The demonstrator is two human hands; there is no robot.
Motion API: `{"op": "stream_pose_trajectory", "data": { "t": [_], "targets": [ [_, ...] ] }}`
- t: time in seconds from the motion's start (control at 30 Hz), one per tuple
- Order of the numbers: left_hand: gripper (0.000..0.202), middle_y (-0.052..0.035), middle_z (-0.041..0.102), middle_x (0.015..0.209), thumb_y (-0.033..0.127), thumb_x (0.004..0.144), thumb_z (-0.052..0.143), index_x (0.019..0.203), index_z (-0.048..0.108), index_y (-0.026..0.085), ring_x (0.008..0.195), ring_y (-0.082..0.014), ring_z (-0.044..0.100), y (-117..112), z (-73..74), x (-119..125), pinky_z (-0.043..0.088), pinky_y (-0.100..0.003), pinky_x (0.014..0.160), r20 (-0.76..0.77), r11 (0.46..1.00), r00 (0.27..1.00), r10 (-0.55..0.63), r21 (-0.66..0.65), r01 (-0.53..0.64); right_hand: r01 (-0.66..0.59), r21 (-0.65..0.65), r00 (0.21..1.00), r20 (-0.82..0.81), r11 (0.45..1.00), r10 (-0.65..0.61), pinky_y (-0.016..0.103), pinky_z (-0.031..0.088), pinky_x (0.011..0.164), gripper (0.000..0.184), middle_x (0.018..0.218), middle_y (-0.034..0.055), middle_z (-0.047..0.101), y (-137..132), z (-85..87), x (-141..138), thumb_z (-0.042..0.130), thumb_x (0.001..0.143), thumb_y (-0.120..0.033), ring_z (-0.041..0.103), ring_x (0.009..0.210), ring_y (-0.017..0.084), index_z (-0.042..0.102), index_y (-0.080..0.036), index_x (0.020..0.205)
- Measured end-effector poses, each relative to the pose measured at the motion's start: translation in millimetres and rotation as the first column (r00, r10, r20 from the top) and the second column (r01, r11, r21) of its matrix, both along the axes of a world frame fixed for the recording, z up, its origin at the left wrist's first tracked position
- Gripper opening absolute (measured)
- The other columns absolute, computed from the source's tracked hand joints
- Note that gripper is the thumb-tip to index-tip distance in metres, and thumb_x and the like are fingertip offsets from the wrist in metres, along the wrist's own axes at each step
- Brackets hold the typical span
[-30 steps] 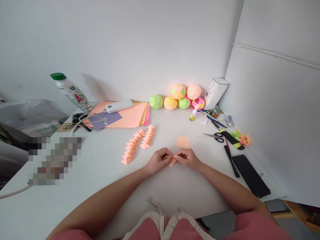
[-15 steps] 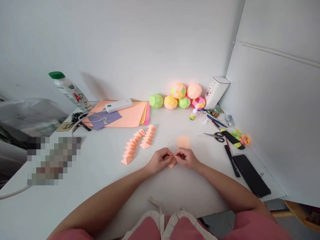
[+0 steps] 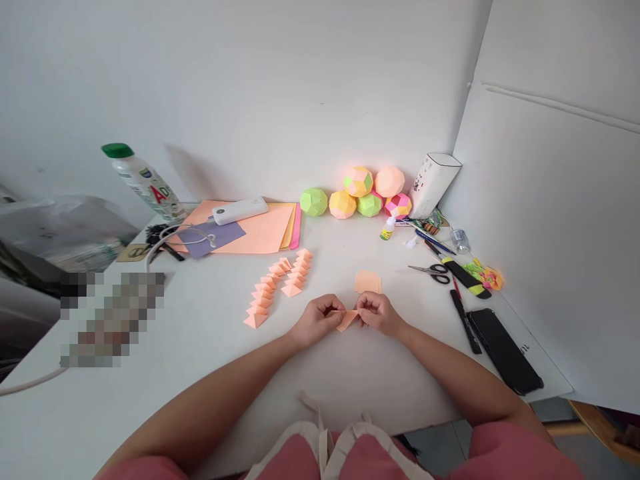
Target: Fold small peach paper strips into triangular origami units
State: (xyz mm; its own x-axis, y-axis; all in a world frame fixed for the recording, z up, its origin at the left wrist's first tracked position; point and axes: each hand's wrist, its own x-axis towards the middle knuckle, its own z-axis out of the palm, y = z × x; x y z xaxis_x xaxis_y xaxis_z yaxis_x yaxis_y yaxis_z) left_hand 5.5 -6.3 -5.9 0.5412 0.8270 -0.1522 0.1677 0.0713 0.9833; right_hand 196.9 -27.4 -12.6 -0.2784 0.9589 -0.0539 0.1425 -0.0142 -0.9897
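Between my two hands is a small folded piece of peach paper (image 3: 347,321), partly covered by the fingers. My left hand (image 3: 320,319) pinches its left side, while my right hand (image 3: 379,313) is closed on the right edge. Just beyond the right hand lies a small stack of square peach paper sheets (image 3: 368,281). To the left, two rows of folded peach paper pieces (image 3: 261,298) stand on the white table, the shorter row (image 3: 296,275) set a little farther back.
Several paper balls (image 3: 359,181) sit against the wall beside a glue bottle (image 3: 387,229). Scissors (image 3: 433,269), a utility knife (image 3: 465,277) and a black phone (image 3: 506,350) lie at right. Coloured sheets (image 3: 270,233) under a white power bank (image 3: 240,211) and a tilted bottle (image 3: 147,180) are at back left.
My fingertips, which were together at the paper's top, have moved apart. My right hand has shifted slightly right along the paper, and more of the folded piece shows between the hands.
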Motion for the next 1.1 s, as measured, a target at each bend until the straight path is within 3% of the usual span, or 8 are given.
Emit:
{"op": "stream_pose_trajectory", "data": {
  "t": [0.17,0.27,0.47,0.8,0.93,1.1],
  "targets": [
    [0.013,0.0046,0.043,0.058,0.028,0.074,0.050,0.070,0.049,0.016,0.051,-0.0067,0.037,2.6,-4.4,-2.2,0.031,-0.018,0.047,0.040,1.000,0.999,0.014,-0.009,-0.014,0.000,-0.025,0.997,-0.083,1.000,-0.002,0.022,0.043,0.047,0.011,0.068,-0.0006,0.059,1.7,-2.4,1.9,0.054,0.077,-0.027,0.054,0.052,0.009,0.047,-0.018,0.080],
    [0.014,0.0045,0.043,0.058,0.029,0.075,0.052,0.071,0.050,0.016,0.050,-0.0065,0.037,2.1,-6.0,-1.7,0.031,-0.019,0.048,0.048,1.000,0.999,0.012,-0.001,-0.011,-0.042,0.018,0.999,-0.014,0.999,0.043,0.023,0.045,0.051,0.018,0.072,-0.0001,0.059,1.5,-3.7,0.4,0.058,0.077,-0.033,0.055,0.056,0.010,0.053,-0.018,0.087],
    [0.012,0.0038,0.047,0.059,0.027,0.073,0.054,0.068,0.051,0.016,0.053,-0.0073,0.040,-0.8,-1.4,0.6,0.033,-0.019,0.050,0.041,0.999,0.999,0.015,0.033,-0.016,-0.076,0.056,0.993,0.089,0.996,0.071,0.024,0.043,0.053,0.019,0.067,0.0011,0.058,-0.9,1.5,-1.0,0.057,0.080,-0.032,0.055,0.058,0.011,0.063,-0.016,0.073],
    [0.016,0.0044,0.044,0.059,0.029,0.073,0.055,0.068,0.048,0.016,0.052,-0.0068,0.040,3.2,-2.2,-1.6,0.032,-0.020,0.050,0.129,0.990,0.983,0.131,-0.067,-0.123,0.117,-0.074,0.988,-0.093,0.990,-0.124,0.023,0.041,0.047,0.015,0.053,-0.0020,0.055,3.4,2.9,2.2,0.058,0.072,-0.023,0.050,0.047,0.010,0.056,-0.016,0.060],
    [0.023,0.0031,0.050,0.063,0.040,0.078,0.053,0.077,0.045,0.018,0.057,-0.0103,0.051,4.4,-2.6,-1.2,0.040,-0.023,0.056,0.202,0.979,0.962,0.182,-0.125,-0.158,0.155,-0.078,0.976,-0.146,0.985,-0.165,0.021,0.039,0.044,0.018,0.053,-0.0030,0.053,5.6,2.8,2.7,0.058,0.075,-0.028,0.049,0.045,0.009,0.052,-0.016,0.063],
    [0.035,0.0029,0.056,0.062,0.048,0.078,0.052,0.096,0.046,0.018,0.058,-0.0119,0.053,2.8,-0.6,-0.1,0.042,-0.025,0.057,0.178,0.985,0.977,0.116,-0.150,-0.090,0.104,-0.060,0.991,-0.084,0.993,-0.109,0.021,0.041,0.045,0.022,0.059,-0.0019,0.057,4.6,2.2,0.6,0.062,0.075,-0.037,0.053,0.048,0.009,0.057,-0.016,0.075]
  ]
}}
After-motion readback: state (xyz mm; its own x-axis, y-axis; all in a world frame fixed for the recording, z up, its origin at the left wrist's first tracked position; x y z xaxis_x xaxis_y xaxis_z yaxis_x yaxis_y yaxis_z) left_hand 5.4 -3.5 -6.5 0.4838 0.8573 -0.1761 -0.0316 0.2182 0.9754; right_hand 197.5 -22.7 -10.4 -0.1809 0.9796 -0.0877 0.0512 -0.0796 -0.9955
